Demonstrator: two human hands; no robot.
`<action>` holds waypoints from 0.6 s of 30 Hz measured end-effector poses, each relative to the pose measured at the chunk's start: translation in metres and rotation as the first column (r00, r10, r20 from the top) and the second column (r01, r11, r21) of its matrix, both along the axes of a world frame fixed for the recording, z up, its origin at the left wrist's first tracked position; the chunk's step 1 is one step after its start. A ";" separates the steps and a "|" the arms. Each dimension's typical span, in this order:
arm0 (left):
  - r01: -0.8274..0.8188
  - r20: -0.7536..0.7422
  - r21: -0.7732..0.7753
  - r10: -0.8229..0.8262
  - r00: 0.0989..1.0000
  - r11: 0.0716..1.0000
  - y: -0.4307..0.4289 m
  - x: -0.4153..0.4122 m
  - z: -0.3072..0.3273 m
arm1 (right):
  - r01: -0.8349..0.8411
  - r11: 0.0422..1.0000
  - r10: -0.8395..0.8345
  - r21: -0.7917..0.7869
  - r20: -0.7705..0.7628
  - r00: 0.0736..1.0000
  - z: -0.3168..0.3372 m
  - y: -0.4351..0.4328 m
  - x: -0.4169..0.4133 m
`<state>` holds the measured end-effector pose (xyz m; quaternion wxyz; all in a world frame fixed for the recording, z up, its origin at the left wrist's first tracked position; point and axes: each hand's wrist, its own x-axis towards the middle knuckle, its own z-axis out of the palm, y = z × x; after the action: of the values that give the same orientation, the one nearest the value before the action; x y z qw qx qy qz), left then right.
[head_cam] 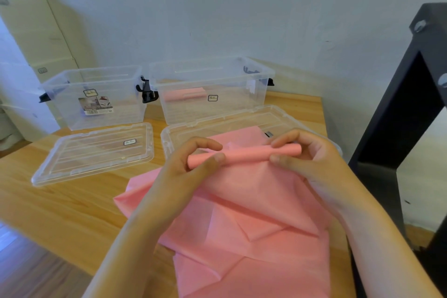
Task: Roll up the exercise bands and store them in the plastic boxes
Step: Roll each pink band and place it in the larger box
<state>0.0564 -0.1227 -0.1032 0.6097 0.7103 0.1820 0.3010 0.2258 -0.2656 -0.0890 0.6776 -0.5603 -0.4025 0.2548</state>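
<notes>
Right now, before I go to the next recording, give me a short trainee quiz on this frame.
1. True or false: the left lid and right lid lie off the boxes.
2. A pink roll already lies in which box: A left, B right, C neither?
3. What do the left hand and right hand pinch?
Key: 1 true; 2 B, the right box; 3 the rolled end of the pink band.
</notes>
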 end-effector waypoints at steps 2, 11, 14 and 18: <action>-0.011 0.028 -0.001 0.011 1.000 1.000 0.000 0.001 0.002 | -0.002 1.000 0.002 -0.005 0.005 1.000 0.000 -0.001 -0.001; 0.005 0.043 0.018 -0.006 0.999 1.000 0.000 -0.001 0.003 | 0.059 0.997 -0.060 -0.044 -0.018 0.998 0.000 0.001 -0.004; 0.046 0.029 0.034 -0.047 0.998 0.998 -0.001 -0.001 0.002 | 0.052 0.998 -0.051 0.027 -0.018 0.999 0.002 0.000 -0.003; 0.036 0.037 0.021 -0.036 0.999 0.999 -0.001 0.000 0.003 | 0.036 0.998 -0.036 0.047 0.013 0.999 0.000 0.001 -0.002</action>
<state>0.0566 -0.1239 -0.1005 0.6110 0.7140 0.1548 0.3049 0.2240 -0.2644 -0.0885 0.6921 -0.5533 -0.4028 0.2293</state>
